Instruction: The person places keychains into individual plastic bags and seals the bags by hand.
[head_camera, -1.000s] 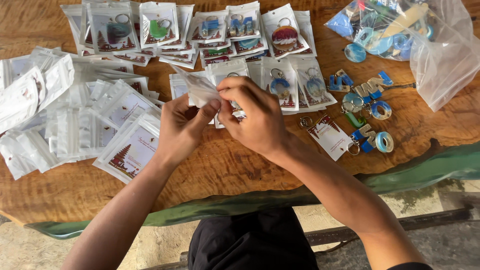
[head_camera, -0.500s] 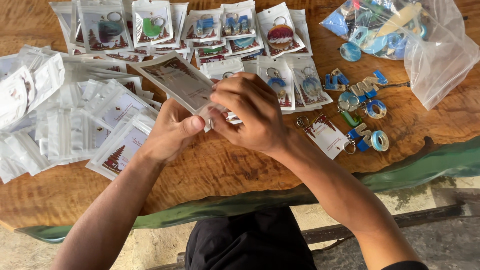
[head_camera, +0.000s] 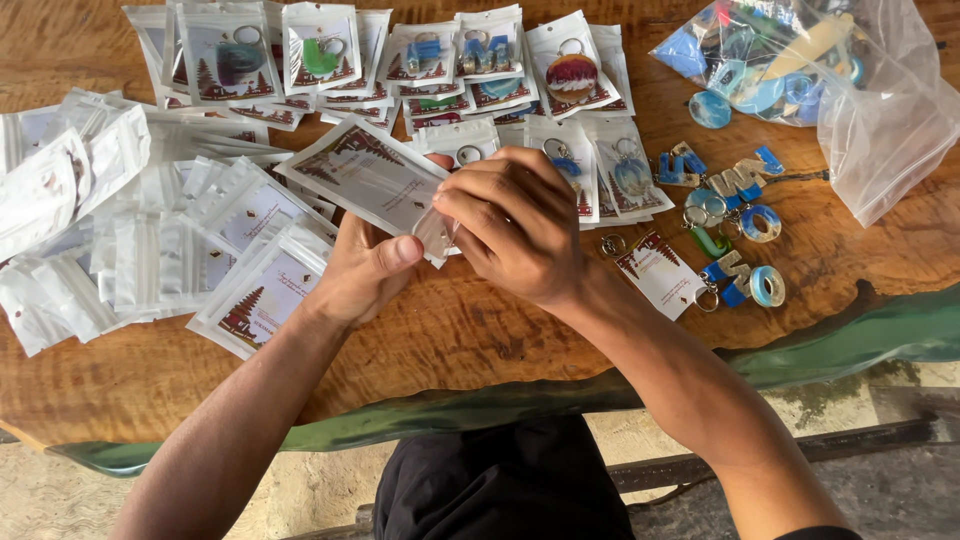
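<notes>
— At the centre of the frame, what are the two hands doing?

— Both grip one flat clear plastic pouch (head_camera: 372, 178) with a printed card inside. The left hand (head_camera: 365, 268) pinches its lower corner between thumb and fingers, and the right hand (head_camera: 515, 225) is curled over that same corner from the right, fingertips pressed to the pouch's edge. The pouch slants up toward the upper left, lifted off the wooden table (head_camera: 470, 335).

— Is anything inside the pouch besides the card?

— I cannot tell; the fingers cover the open end.

— What lies around them?

— To the left of the frame, a heap of empty pouches (head_camera: 110, 230), some showing the same card. Along the top, rows of filled pouches with keychains (head_camera: 420, 60) overlap one another. Right of the right hand, a loose printed card (head_camera: 660, 272) rests on the wood, just beside a cluster of blue and pale letter-shaped keychains (head_camera: 735, 210). At the upper right corner sits a large clear plastic bag (head_camera: 850, 90) holding more coloured pieces.

— And the table's near edge?

— It has a green band (head_camera: 850, 345) running along it.
</notes>
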